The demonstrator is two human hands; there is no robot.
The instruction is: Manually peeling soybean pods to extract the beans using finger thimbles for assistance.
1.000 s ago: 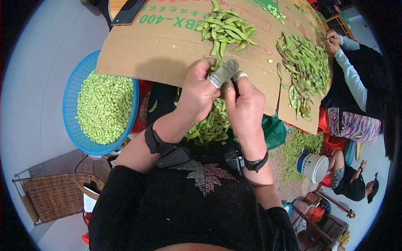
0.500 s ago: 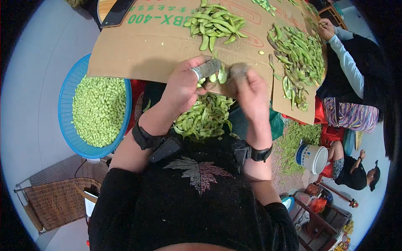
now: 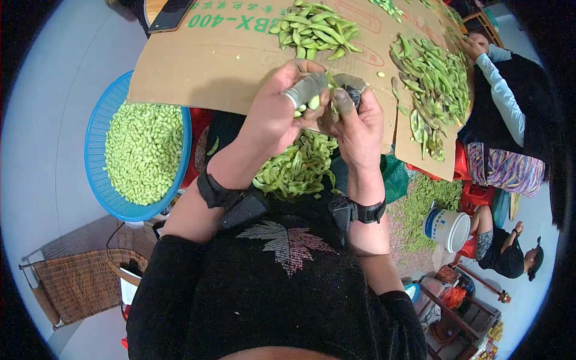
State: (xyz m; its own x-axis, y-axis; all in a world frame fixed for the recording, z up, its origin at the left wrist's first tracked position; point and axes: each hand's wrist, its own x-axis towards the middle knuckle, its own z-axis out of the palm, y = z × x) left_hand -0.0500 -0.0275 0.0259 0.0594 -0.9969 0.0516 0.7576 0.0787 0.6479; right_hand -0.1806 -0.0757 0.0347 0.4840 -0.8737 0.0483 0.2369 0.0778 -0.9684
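Note:
Over the near edge of a cardboard sheet [image 3: 180, 78], both my hands are closed and almost touching. My left hand [image 3: 270, 114], one digit wrapped in grey tape, cups several shelled green beans [image 3: 314, 102]. My right hand [image 3: 362, 132] has dark-stained wrapping on its digits and pinches a green bean pod [image 3: 331, 87], partly hidden by the fingers. Below them, opened pods [image 3: 294, 168] lie heaped at my lap. A pile of whole bean pods [image 3: 318, 30] sits just beyond my hands on the cardboard.
At left stands a blue basket [image 3: 95, 144] full of shelled beans [image 3: 144, 150]. A larger pod pile [image 3: 435, 81] lies right, beside a co-worker's hand [image 3: 476, 46]. Pods [image 3: 420, 210] cover the floor near a white bucket [image 3: 457, 231]. A phone-like dark slab [image 3: 172, 15] rests far left.
My right hand has moved from a blurred motion into a pinch close against my left hand. Both hands sit slightly farther right and higher in the view.

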